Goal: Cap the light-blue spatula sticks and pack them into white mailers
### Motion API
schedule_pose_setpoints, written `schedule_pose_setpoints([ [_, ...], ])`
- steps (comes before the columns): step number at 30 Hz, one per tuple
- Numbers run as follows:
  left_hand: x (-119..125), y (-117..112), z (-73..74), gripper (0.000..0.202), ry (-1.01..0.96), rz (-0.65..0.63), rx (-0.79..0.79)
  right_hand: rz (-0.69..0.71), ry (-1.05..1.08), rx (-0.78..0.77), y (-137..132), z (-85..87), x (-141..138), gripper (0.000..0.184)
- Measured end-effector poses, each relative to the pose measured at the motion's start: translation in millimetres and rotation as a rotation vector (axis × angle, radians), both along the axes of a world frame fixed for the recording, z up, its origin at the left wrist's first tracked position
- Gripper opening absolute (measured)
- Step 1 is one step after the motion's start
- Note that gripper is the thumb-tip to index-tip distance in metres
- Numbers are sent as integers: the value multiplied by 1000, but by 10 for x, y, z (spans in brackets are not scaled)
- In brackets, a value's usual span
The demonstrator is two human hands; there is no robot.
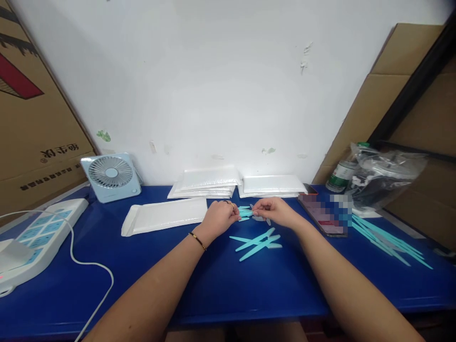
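Several slim turquoise eyebrow razors (pixel 245 212) lie bunched between my two hands, some with translucent caps at their right ends. My left hand (pixel 221 216) is closed, its thumb and fingertips pinching a razor at the left of the bunch. Facing it, my right hand (pixel 273 211) pinches the capped end of a razor, and the fingers partly hide it. Just below both hands, a few more eyebrow razors (pixel 257 243) lie crossed on the blue table (pixel 249 280).
White padded mailers (pixel 210 178) are stacked against the wall; a single mailer (pixel 167 216) lies to the left. A fan (pixel 112 175) and a power strip (pixel 46 237) stand further left. At right are a phone (pixel 320 216), more razors (pixel 390 237), a bottle (pixel 342 175) and a plastic bag (pixel 384 175).
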State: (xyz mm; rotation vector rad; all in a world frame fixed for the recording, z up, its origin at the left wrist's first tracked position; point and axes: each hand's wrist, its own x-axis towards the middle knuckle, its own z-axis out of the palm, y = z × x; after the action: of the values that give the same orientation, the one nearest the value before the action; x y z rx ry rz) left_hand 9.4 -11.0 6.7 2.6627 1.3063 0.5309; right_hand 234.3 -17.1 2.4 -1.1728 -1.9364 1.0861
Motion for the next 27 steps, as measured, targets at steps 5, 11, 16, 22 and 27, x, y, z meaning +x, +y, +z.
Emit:
schedule_pose_setpoints([
  [5, 38, -11, -6, 15, -25, 9, -13, 10, 34, -17, 18, 1, 50, 34],
  [11, -118, 82, 8, 15, -43, 55, -96, -92, 28, 16, 62, 30, 242, 34],
  [16, -188, 143, -55, 15, -39, 30, -104, -186, -139, 30, 134, -8, 327, 36],
  [22, -144, 46, -55, 22, -89, 12, -28, 123, -350, 44, -20, 144, 371, 33],
  [27, -95, -98, 30, 29, -85, -108, -80, 281, -527, 35, -82, 172, 374, 24],
])
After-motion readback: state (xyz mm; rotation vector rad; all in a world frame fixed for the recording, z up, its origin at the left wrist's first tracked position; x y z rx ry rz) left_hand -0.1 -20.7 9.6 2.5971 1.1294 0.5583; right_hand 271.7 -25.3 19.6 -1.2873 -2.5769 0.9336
